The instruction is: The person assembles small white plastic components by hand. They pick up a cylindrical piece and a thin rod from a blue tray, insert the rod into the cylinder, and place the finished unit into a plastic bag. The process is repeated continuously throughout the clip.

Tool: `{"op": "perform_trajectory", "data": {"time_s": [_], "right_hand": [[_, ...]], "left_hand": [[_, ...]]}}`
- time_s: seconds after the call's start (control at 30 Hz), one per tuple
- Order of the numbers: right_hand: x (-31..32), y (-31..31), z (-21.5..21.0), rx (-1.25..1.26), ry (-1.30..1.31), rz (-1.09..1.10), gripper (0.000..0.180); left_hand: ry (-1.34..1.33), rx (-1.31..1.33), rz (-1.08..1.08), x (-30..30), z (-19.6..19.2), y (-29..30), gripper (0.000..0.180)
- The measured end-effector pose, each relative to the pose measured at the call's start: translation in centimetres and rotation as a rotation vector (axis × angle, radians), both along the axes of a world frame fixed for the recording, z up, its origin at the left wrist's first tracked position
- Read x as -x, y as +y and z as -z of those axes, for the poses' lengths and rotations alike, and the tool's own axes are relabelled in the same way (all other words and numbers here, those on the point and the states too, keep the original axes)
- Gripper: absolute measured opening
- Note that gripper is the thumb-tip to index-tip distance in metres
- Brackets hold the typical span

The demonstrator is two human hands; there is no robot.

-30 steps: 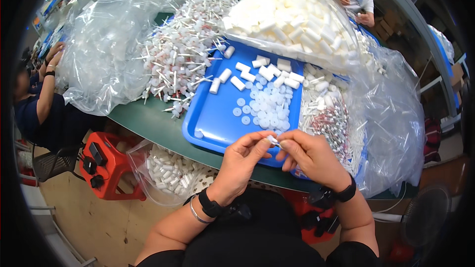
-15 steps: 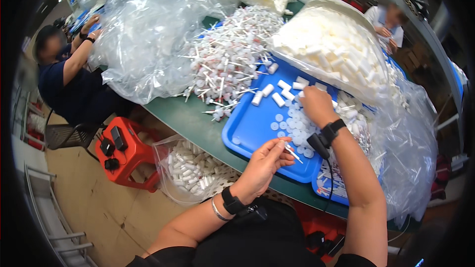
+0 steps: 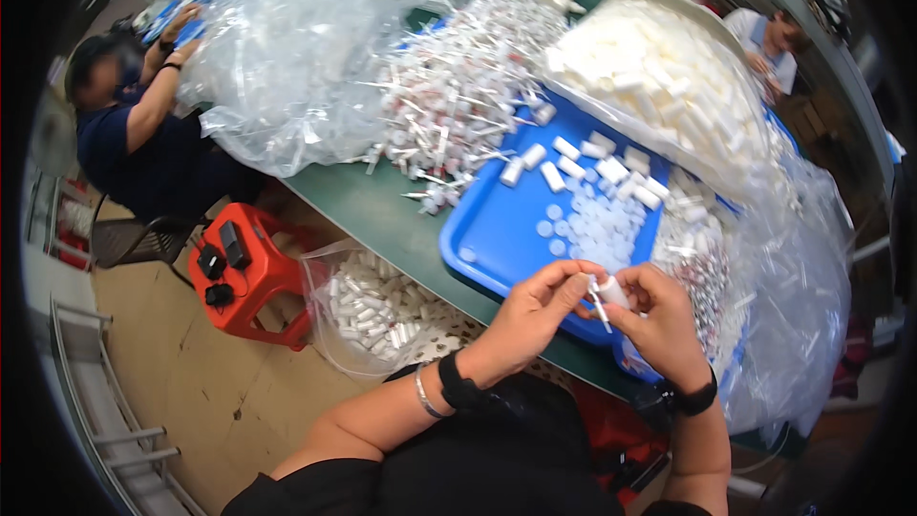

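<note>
Just over the near edge of the blue tray (image 3: 492, 229), my two hands meet. My left hand (image 3: 535, 315) pinches a thin white stick-like part (image 3: 601, 311) between thumb and fingers. In my right hand (image 3: 666, 320) is a short white cylinder (image 3: 614, 292), held close beside the stick part; whether they touch I cannot tell. Flat translucent discs (image 3: 611, 227) lie heaped in the tray behind my hands. Several more white cylinders (image 3: 570, 167) are scattered at the tray's far end.
Beyond the tray rise a pile of white stick parts (image 3: 468, 76) and an opened bag of white cylinders (image 3: 669, 67). Clear plastic bags (image 3: 296, 57) flank them. A tub of white pieces (image 3: 368, 320) and a red stool (image 3: 250, 272) stand lower left. Two other people sit nearby.
My right hand has come back from the far part of the tray with a white cylinder and now meets my left hand. The left hand still holds the stick part.
</note>
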State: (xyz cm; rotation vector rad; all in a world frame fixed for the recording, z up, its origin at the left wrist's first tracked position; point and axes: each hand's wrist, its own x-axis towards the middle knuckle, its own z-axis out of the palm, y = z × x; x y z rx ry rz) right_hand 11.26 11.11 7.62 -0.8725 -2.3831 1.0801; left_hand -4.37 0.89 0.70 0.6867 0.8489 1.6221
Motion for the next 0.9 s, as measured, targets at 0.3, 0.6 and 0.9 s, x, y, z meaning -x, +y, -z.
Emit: {"op": "perform_trajectory", "data": {"time_s": [0.3, 0.6, 0.9], "right_hand": [[-2.1, -1.1, 2.4, -0.1, -0.014, 0.099, 0.025], [-2.6, -2.4, 1.8, -0.037, 0.079, 0.039, 0.023], [-5.0, -1.6, -0.1, 0.604, 0.05, -0.016, 0.017]], "left_hand": [[-0.24, 0.114, 0.11, -1.2, 0.1, -0.3, 0.027], [-0.012, 0.111, -0.011, -3.4, -0.5, -0.6, 0.03], [-0.017, 0.187, 0.112, -3.9, -0.1, -0.6, 0.035]]}}
